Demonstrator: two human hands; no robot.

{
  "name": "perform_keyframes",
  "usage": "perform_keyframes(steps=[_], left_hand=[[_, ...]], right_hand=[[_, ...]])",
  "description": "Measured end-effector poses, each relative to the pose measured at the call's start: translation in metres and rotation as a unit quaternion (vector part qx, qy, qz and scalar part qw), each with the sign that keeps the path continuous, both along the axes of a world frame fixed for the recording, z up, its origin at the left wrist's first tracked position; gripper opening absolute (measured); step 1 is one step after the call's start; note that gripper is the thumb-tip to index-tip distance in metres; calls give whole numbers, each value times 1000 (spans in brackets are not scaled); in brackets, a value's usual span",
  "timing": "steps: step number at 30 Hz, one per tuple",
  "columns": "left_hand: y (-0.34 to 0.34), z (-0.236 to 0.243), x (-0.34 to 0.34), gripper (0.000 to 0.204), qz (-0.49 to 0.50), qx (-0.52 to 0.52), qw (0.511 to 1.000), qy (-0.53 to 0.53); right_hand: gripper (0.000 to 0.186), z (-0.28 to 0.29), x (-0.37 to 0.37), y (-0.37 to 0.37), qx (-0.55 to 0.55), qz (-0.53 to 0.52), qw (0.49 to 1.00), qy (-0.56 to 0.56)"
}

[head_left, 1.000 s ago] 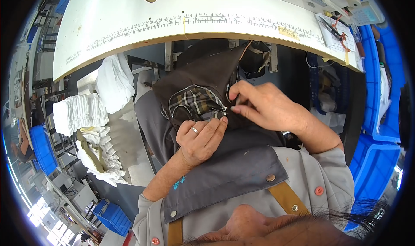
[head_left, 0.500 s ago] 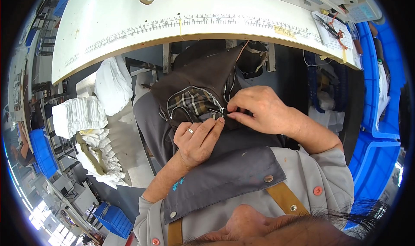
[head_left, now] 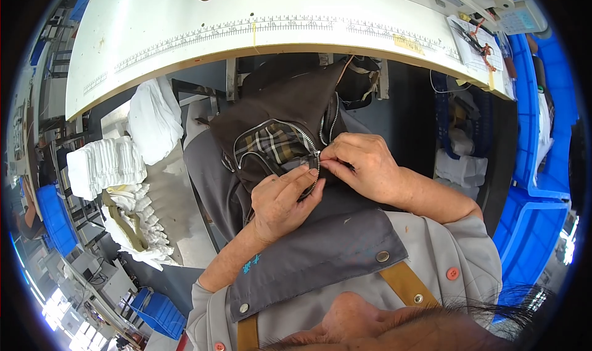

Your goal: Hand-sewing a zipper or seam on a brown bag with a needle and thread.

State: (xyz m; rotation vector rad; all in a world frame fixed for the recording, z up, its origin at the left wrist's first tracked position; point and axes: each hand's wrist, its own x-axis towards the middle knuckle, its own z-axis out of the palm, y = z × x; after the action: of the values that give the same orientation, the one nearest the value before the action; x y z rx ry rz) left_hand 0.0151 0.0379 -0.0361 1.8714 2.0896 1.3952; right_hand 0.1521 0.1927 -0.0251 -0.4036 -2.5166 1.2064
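Brown cloth (head_left: 283, 101) looks soft, probably floppy — best held along its stiffer zipper (head_left: 300, 130). Left hand (head_left: 280, 202) and right hand (head_left: 365, 166) both pinch that zipper.

Matt brown cloth (head_left: 277, 103), metal zip (head_left: 303, 132) (shiny), glossy tabletop (head_left: 271, 7)

Ahead of you, a ruler scale (head_left: 296, 23) runs along the white worktop (head_left: 142, 18), with a dark tool (head_left: 470, 38) on paper (head_left: 465, 58) toward its right end. White stacks (head_left: 108, 163) lie on the metal side table (head_left: 172, 191) at your left; blue crates (head_left: 546, 234) stand at your right.
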Motion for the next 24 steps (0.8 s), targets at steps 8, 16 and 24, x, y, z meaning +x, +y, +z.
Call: perform_keyframes(steps=[8, 16, 24], left_hand=[[-6, -10, 5, 24, -3, -60, 977, -203], [-7, -8, 2, 23, -17, -65, 978, -196], [-6, -7, 3, 24, -28, -71, 978, -197]], right_hand=[[21, -6, -1, -4, 71, -17, 996, 56], [21, -9, 1, -6, 14, -17, 1000, 8], [20, -9, 1, -7, -15, -28, 999, 5]])
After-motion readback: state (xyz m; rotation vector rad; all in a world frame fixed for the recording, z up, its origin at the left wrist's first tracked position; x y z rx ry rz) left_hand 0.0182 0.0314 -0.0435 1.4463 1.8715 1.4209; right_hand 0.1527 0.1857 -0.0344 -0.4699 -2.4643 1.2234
